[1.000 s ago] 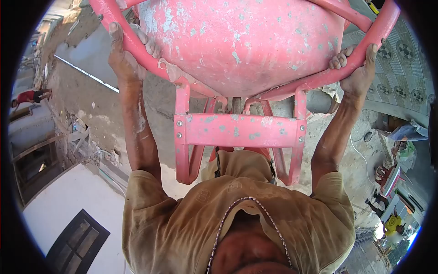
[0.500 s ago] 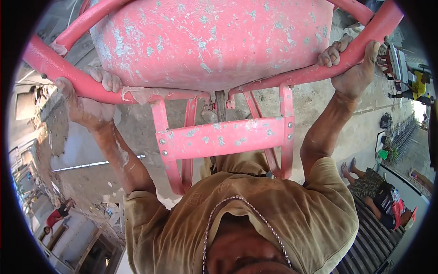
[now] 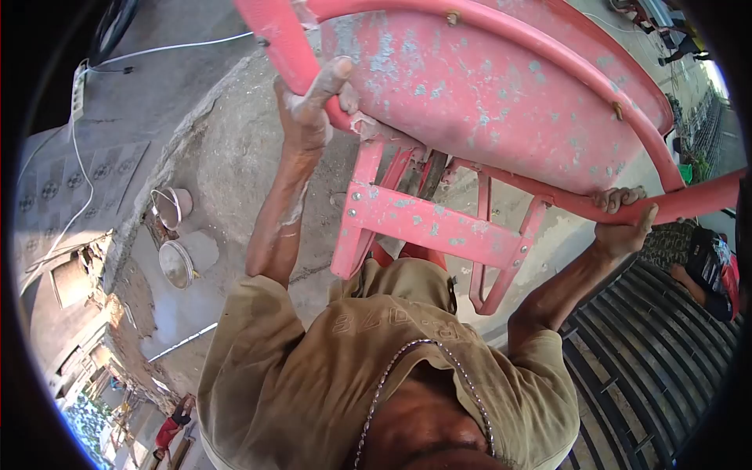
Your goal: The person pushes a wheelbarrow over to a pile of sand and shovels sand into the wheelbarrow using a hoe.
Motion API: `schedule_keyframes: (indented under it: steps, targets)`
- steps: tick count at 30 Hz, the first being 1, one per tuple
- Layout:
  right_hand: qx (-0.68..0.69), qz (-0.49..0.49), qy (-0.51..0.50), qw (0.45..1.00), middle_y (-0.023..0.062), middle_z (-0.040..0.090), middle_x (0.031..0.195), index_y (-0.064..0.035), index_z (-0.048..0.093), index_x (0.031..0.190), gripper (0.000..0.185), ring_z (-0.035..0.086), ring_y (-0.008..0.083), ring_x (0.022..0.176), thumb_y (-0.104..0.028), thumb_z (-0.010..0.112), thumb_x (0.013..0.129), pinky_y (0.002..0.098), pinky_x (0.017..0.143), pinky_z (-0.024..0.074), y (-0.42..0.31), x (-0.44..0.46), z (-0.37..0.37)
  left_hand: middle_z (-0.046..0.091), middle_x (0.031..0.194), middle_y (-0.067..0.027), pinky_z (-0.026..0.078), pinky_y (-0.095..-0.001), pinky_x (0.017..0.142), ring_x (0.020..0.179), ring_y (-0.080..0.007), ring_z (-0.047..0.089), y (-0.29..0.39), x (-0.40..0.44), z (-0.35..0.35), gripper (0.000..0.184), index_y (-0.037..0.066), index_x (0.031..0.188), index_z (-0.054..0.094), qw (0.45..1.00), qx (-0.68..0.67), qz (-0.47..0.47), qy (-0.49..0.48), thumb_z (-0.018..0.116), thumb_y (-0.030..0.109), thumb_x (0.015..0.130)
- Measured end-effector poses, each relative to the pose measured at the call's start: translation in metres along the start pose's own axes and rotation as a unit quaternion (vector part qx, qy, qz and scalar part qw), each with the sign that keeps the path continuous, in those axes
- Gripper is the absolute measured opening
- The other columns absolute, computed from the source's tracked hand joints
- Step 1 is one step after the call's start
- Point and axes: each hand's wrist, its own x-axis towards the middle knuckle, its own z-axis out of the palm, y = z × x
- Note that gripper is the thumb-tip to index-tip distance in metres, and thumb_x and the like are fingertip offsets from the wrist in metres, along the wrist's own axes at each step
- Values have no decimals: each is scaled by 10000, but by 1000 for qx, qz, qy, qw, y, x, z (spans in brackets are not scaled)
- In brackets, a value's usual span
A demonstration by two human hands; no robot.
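My left hand is wrapped round the left bar of a pink wheelbarrow frame, its thumb pointing up along the tube. Farther right, my right hand grips the other pink bar, fingers over the top and thumb beneath. Between my arms, the wheelbarrow shows its scuffed pink tray with grey paint chips. A bolted crosspiece and legs hang below the bars, in front of my body. Pale dust or cement coats my left hand and forearm.
Two buckets stand on the ground at left, near a broken concrete edge. A white cable with a power strip runs at upper left. Dark metal slats lie at lower right, beside a seated person. Another person in red is at lower left.
The wheelbarrow has tilted and swung, its left bar now higher and its right bar lower. Both hands keep their grip. The surroundings have rotated, bringing the buckets and cable into view.
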Motion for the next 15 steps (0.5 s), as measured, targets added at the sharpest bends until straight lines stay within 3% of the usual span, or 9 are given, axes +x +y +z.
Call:
schedule_keyframes:
  steps: [2, 4, 7, 9, 11, 13, 15]
  targets:
    - [28, -23, 20, 999, 67, 426, 604, -50, 443, 741, 372, 425, 189, 555, -402, 461, 858, 341, 582, 379, 17, -30, 2, 515, 485, -36, 369, -238, 355, 378, -106, 479, -14, -2, -7, 252, 13, 620, 576, 1000, 1, -6, 12, 714, 205, 706]
    - [37, -38, 56, 997, 68, 425, 596, -59, 452, 739, 341, 415, 192, 558, -380, 488, 848, 346, 592, 375, 44, -52, -13, 532, 499, -27, 372, -238, 345, 378, -90, 473, -38, -2, -19, 256, 9, 644, 594, 997, 77, 0, -17, 731, 221, 689]
    - [3, -54, 70, 996, 67, 432, 595, -67, 461, 717, 319, 423, 195, 581, -356, 492, 851, 354, 619, 374, 98, -78, -38, 541, 525, -22, 390, -255, 395, 420, -84, 482, -79, -5, -30, 257, -1, 685, 603, 997, 53, -44, -37, 715, 230, 681]
    - [19, -57, 87, 994, 69, 439, 600, -68, 464, 710, 305, 428, 198, 590, -337, 493, 850, 356, 627, 375, 129, -58, -94, 535, 526, -21, 397, -264, 411, 448, -87, 491, -128, 15, 5, 248, -4, 685, 597, 997, 57, 25, -36, 701, 221, 678]
    - [28, -74, 95, 992, 72, 443, 604, -69, 467, 710, 289, 431, 200, 594, -321, 493, 848, 357, 633, 377, 145, -54, -96, 533, 532, -23, 401, -272, 422, 469, -90, 497, -133, 22, 2, 241, -6, 688, 593, 997, 50, 37, -51, 689, 215, 677]
    - [30, -95, 104, 990, 73, 446, 606, -71, 469, 717, 271, 431, 202, 592, -309, 493, 845, 358, 638, 380, 149, -69, -102, 536, 542, -27, 403, -280, 430, 484, -91, 500, -138, 16, 1, 237, -6, 692, 590, 995, 41, -17, -84, 680, 212, 675]
    - [19, -109, 126, 986, 76, 449, 610, -73, 466, 726, 299, 435, 203, 593, -352, 496, 827, 361, 646, 389, 151, -81, -86, 516, 520, -41, 398, -273, 419, 463, -114, 499, -142, 24, -4, 311, 12, 649, 549, 994, 55, 17, -96, 651, 294, 731]
